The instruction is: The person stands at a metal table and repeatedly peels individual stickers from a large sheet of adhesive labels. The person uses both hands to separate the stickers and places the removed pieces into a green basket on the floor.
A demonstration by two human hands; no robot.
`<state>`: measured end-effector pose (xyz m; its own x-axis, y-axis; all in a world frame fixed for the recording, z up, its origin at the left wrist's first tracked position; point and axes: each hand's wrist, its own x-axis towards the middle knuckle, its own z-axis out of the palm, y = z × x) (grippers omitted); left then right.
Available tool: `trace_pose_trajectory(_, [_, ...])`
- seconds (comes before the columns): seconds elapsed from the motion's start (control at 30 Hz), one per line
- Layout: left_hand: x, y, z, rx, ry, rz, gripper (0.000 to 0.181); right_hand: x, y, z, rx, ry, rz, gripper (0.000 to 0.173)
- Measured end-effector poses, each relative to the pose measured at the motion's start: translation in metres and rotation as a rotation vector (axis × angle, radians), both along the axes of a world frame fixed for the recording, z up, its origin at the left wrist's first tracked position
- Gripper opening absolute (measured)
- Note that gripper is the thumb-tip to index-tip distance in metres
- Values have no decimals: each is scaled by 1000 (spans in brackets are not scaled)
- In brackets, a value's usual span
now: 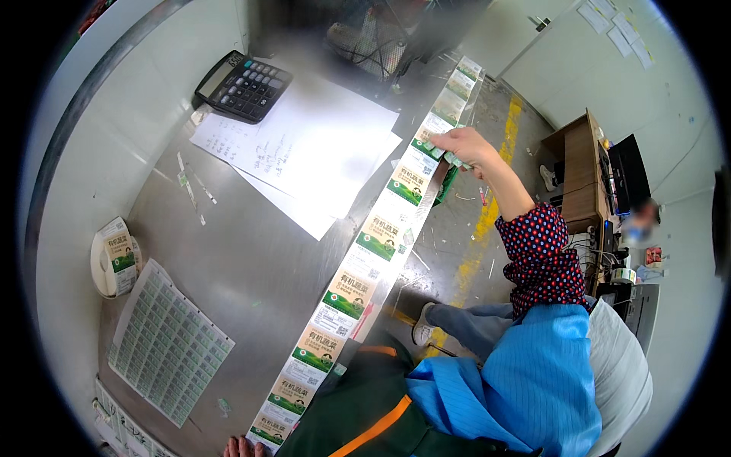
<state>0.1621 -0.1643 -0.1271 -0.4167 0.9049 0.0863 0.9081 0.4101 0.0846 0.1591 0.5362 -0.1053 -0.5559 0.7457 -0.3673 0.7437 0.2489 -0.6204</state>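
A long strip of printed labels [351, 285], each with a tan and green picture, lies along the front edge of a metal table [257, 303]. My right hand [465, 149], in a dotted sleeve, is over the strip's upper part. Small green stickers are held at its fingers, some hanging along the hand's underside. My left hand [244, 448] shows only its fingertips at the bottom rim, beside the strip's lower end; the rest is out of view. A sheet of small green stickers [171, 343] lies on the table at the lower left.
A label roll [116, 257] stands by the left wall. Handwritten papers [308, 143] and a black calculator [244, 87] lie at the back. A mesh basket [365, 51] is beyond them. Backing scraps [191, 188] lie about. A wooden desk [577, 165] stands right, with a shoe beneath.
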Motion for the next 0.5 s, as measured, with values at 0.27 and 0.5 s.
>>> trace_pose_trajectory(0.27, [5,8,14,-39,-81,33,33,1,-29,31,173,-18,208,33])
trace_pose_trajectory(0.5, [7,-5,6,-67,-94,71,38,8,-79,29,-339,165,15,19])
